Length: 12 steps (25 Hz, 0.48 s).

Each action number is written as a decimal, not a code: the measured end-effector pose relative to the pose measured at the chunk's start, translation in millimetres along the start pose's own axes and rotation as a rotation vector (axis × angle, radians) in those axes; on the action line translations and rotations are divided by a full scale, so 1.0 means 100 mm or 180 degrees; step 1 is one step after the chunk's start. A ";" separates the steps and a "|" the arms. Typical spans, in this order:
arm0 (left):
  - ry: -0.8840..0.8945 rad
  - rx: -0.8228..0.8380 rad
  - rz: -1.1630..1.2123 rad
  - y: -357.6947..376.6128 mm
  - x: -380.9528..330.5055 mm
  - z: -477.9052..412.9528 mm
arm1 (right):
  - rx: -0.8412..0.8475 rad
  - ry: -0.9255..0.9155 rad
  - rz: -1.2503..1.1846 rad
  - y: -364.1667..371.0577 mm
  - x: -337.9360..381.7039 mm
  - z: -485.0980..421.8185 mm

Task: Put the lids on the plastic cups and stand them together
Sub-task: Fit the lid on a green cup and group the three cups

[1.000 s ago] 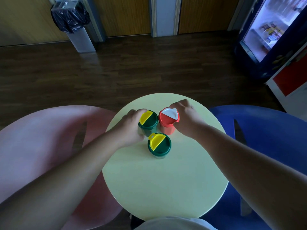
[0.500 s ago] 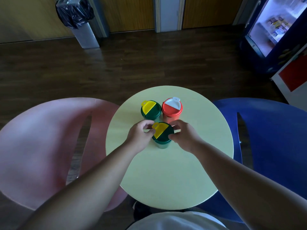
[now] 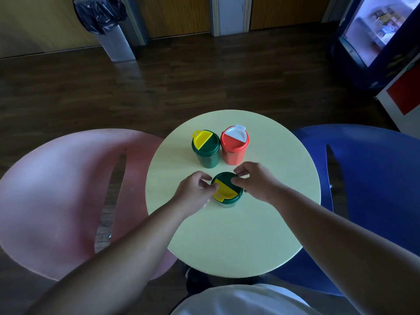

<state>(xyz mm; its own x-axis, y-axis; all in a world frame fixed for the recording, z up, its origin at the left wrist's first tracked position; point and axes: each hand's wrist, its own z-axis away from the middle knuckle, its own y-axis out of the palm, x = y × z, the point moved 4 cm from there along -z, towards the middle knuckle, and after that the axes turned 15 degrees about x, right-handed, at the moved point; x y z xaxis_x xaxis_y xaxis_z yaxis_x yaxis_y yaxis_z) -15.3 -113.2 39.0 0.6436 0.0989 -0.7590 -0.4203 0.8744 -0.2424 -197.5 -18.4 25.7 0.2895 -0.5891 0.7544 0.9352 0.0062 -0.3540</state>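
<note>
Three lidded plastic cups stand on a round pale yellow table [image 3: 238, 235]. A green cup with a green and yellow lid [image 3: 206, 148] and a red cup with a red and white lid [image 3: 234, 144] stand side by side at the far part. Nearer me stands a second green cup [image 3: 228, 189], its yellow flap tab pointing toward me. My left hand [image 3: 193, 193] pinches its lid rim on the left. My right hand [image 3: 255, 181] pinches the rim on the right.
A pink chair [image 3: 56, 196] stands left of the table and a blue chair [image 3: 372, 183] right of it. A bagged metal bin [image 3: 106, 23] stands by the far wall. A lit drinks fridge [image 3: 377, 30] is at the far right.
Both hands left the two far cups and came onto the near green cup. Its lid has turned, so the yellow tab now points toward me. The near cup sits a little apart from the pair.
</note>
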 end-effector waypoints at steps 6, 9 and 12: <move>0.0125 0.0467 -0.0229 0.02 0.14 0.00 | 0.0243 -0.0025 -0.0610 0.21 -0.19 0.43; 0.0172 0.0176 -0.0168 0.08 0.15 -0.03 | 0.0155 -0.0185 -0.0546 0.20 -0.11 0.39; 0.0284 0.0055 0.0073 0.15 0.10 -0.04 | 0.0103 -0.0302 -0.0458 0.12 -0.05 0.31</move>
<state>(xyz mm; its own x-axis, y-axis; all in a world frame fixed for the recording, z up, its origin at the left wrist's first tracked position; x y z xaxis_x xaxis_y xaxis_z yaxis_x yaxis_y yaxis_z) -18.0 -101.0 25.2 0.5741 0.0770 -0.8151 -0.4227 0.8805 -0.2145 -181.5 9.3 35.1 0.1687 -0.5069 0.8453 0.9740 -0.0457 -0.2218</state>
